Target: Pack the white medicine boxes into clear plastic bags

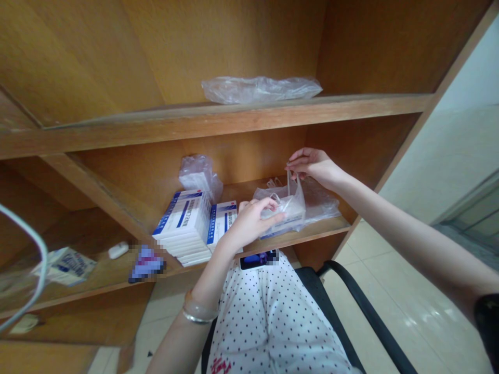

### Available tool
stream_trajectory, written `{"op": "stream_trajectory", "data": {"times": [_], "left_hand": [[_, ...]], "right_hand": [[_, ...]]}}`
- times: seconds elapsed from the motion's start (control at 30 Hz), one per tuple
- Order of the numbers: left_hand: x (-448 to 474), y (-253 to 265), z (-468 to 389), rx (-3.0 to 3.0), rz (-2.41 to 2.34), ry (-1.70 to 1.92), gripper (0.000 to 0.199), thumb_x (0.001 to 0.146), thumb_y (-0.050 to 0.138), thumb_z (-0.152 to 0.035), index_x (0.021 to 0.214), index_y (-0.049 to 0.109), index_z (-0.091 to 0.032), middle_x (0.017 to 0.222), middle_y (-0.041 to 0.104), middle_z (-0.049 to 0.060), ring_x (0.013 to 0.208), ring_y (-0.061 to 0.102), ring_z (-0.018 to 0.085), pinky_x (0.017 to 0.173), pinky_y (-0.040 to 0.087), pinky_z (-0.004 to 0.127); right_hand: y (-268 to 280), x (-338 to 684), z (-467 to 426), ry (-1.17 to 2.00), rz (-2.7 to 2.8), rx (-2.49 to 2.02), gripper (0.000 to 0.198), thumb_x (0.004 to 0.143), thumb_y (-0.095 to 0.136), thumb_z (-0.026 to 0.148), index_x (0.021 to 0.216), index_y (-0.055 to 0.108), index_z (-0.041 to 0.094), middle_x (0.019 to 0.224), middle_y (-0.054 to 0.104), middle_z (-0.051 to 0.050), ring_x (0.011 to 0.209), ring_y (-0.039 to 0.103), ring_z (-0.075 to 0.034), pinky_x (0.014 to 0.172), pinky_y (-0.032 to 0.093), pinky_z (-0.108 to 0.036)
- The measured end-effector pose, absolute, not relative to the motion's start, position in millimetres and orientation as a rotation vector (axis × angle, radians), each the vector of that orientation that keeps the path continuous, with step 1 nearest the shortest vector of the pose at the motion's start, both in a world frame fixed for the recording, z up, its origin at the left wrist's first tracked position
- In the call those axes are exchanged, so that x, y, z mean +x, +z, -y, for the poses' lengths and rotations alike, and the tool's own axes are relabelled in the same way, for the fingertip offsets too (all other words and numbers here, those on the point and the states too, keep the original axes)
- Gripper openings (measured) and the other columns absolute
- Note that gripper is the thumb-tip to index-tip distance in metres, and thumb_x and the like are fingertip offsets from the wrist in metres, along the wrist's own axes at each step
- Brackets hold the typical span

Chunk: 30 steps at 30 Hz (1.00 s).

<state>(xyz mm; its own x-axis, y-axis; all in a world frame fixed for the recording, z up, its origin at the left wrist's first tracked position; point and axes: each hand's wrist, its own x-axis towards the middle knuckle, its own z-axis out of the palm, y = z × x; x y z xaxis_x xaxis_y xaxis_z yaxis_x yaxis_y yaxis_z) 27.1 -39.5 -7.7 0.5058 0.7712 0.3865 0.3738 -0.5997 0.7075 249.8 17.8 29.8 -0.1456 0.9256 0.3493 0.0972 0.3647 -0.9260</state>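
Note:
A clear plastic bag (298, 205) with what looks like a white box inside sits on the middle shelf, near its front edge. My right hand (310, 163) pinches one of the bag's handles and holds it stretched upward. At the bag's left side, my left hand (255, 218) has its fingers curled on the plastic by the other handle loop. Just left of that hand are a short stack of white-and-blue boxes (223, 218) and a taller stack of the same boxes (185, 215). More flattened clear plastic (322, 200) spreads to the bag's right.
Behind the stacks stands another wrapped plastic bundle (198, 174). A crumpled clear bag (261, 89) lies on the upper shelf (249, 122). The left compartment holds a carton (68, 266) and a small white case (118, 250). A phone (257, 259) rests on my lap; a black armrest (362, 306) is at right.

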Motion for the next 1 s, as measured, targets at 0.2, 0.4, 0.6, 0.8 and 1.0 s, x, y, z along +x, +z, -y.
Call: {"op": "stream_trajectory", "data": {"times": [0.2,0.4,0.6,0.8,1.0], "left_hand": [[27.5,-14.9,35.3,2.268,-0.991,1.021,0.018,0.077,0.059,-0.035,0.085,0.071,-0.023,0.049,0.05,-0.003,0.046,0.042,0.012,0.06,0.036,0.028],[23.3,-5.2,39.4,2.311,-1.011,1.003,0.02,0.078,0.058,-0.035,0.073,0.071,-0.022,0.046,0.042,-0.004,0.042,0.034,0.01,0.057,0.033,0.027],[15.5,0.4,41.9,2.173,-1.213,1.049,0.03,0.065,0.068,-0.022,0.094,0.07,-0.022,0.044,0.046,-0.006,0.044,0.04,0.014,0.071,0.037,0.032],[1.3,3.7,38.8,2.07,-1.332,1.134,0.039,0.057,0.069,-0.014,0.095,0.069,-0.023,0.048,0.051,-0.003,0.055,0.05,0.02,0.078,0.037,0.035],[-13.5,12.0,39.3,2.263,-1.483,0.724,0.022,0.054,0.059,-0.008,0.068,0.068,-0.024,0.065,0.063,0.003,0.07,0.057,0.024,0.08,0.037,0.038]], "right_hand": [[39.6,240.0,-8.6,0.863,1.567,-0.926,0.032,0.066,0.074,0.028,0.086,0.052,0.017,0.079,0.063,-0.004,0.058,0.057,-0.011,0.045,0.036,-0.021],[44.3,233.9,-4.9,0.807,1.605,-0.903,0.026,0.07,0.071,0.027,0.087,0.054,0.017,0.082,0.063,-0.004,0.061,0.058,-0.012,0.046,0.037,-0.02],[40.7,233.8,-0.4,0.816,1.628,-0.927,0.021,0.07,0.064,0.018,0.09,0.057,0.015,0.086,0.065,-0.007,0.064,0.059,-0.013,0.046,0.039,-0.02],[41.5,235.6,6.2,0.881,1.69,-0.941,0.025,0.07,0.058,0.01,0.094,0.06,0.015,0.089,0.066,-0.007,0.067,0.06,-0.012,0.048,0.042,-0.02],[43.0,230.7,16.8,0.83,1.782,-0.951,0.038,0.067,0.048,0.001,0.1,0.065,0.012,0.101,0.066,-0.008,0.073,0.063,-0.014,0.061,0.051,-0.025]]}}
